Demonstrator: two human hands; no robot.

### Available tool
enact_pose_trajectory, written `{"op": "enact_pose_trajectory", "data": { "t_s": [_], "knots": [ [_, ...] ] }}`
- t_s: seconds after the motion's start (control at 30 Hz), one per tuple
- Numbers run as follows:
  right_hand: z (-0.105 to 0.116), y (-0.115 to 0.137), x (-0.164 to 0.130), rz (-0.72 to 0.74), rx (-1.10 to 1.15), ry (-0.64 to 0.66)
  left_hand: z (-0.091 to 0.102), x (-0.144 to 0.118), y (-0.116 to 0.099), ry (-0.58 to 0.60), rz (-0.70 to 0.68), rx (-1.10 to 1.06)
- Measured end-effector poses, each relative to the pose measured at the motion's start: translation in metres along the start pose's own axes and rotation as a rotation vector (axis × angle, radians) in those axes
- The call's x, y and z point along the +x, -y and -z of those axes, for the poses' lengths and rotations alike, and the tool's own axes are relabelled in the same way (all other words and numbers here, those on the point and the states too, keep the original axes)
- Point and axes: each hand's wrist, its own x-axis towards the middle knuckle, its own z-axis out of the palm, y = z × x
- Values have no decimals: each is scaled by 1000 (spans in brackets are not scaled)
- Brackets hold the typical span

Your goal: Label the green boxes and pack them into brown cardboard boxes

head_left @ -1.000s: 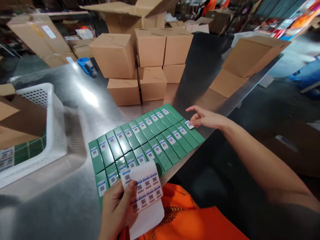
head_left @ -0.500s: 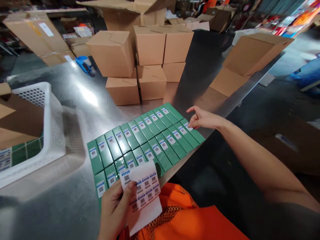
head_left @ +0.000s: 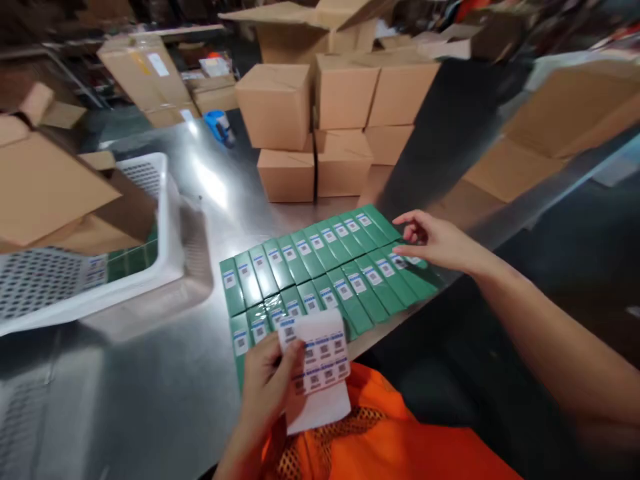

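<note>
Left hand (head_left: pixel 265 381) grips a label sheet (head_left: pixel 325 360) (code-printed)

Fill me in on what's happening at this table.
The person's left hand grips a label sheet in front of two rows of green boxes on a metal table. The right hand is at the rows' right end, thumb and forefinger apart; whether it touches a box is unclear. Most boxes that show carry labels. A white basket stands to the left, and cartons are stacked behind.
</note>
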Motion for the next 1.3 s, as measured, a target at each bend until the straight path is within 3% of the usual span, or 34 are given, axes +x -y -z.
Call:
{"op": "enact_pose_trajectory", "data": {
  "t_s": [0.07, 0.2, 0.3, 0.43, 0.53, 0.67, 0.77, 0.83, 0.93, 1.07, 1.3],
  "knots": [
    [-29, 31, -14, 171, 126, 25, 0, 3, -1, 42, -18, 3],
    [-87, 89, -34, 389, 219, 368, 1, 5, -1, 56, -26, 23],
    [-115, 111, -33, 369, 311, 464, 1, 5, -1, 69, -34, 22],
    [-127, 117, -25, 245, 503, 469, 3, 6, 0, 105, -59, -25],
    [-117, 114, -13, 177, 675, 428, 6, 7, 2, 168, -100, -42],
    [-76, 88, 27, 212, 814, 38, 10, 6, 4, 238, -128, -11],
    [-30, 52, 64, 109, 750, -176, 10, 5, 5, 262, -117, -46],
    [-4, 29, 82, 2, 594, -134, 10, 4, 4, 272, -102, -58],
    [17, 3, 95, -114, 434, 50, 10, 4, 3, 277, -76, -55],
    [19, -12, 101, -174, 357, 164, 9, 4, 2, 276, -78, -56],
    [13, -21, 116, -173, 248, 215, 8, 6, 1, 260, -99, -38]
  ]
}}
